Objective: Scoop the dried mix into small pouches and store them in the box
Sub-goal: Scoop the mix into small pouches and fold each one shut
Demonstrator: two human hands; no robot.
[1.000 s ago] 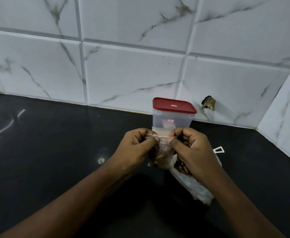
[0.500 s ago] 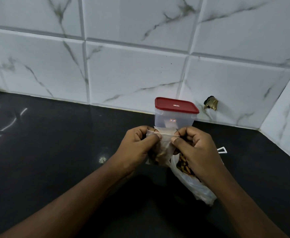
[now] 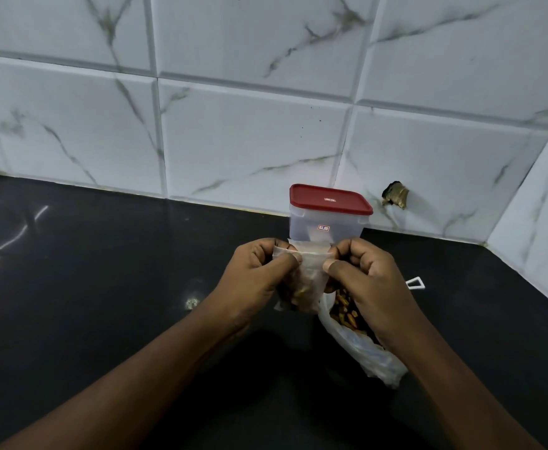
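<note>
Head view. Both hands are raised over the black bench (image 3: 104, 303), in front of the box.

1. Left hand (image 3: 253, 277): fingers curled; thumb and forefinger pinch the left end of the top strip of the small pouch (image 3: 311, 271).
2. Right hand (image 3: 373, 280): fingers curled; thumb and forefinger pinch the right end of the same strip. The remaining fingers of both hands are folded behind the pouch and are mostly hidden.
3. Small pouch: translucent, held upright between the two hands. Brownish pieces show through its lower part. The left hand covers the lower left side. Whether the top strip is sealed cannot be made out.
4. Larger plastic bag (image 3: 373, 355): lies on the bench under the right hand and wrist, mouth toward the pouch. The dried mix (image 3: 344, 308) shows at its opening; the right hand hides most of the contents.
5. Box (image 3: 326, 227): clear, with a red lid (image 3: 329, 200) in place, standing on the bench against the tiled wall (image 3: 233, 141). The pouch and hands cover its base. Its contents cannot be determined.
6. White triangular piece (image 3: 415, 283): on the bench just right of the right hand, partly cut off by the hand; its identity is unclear.
7. Brass-coloured fitting (image 3: 396, 194): set in the wall, right of the box.
</note>
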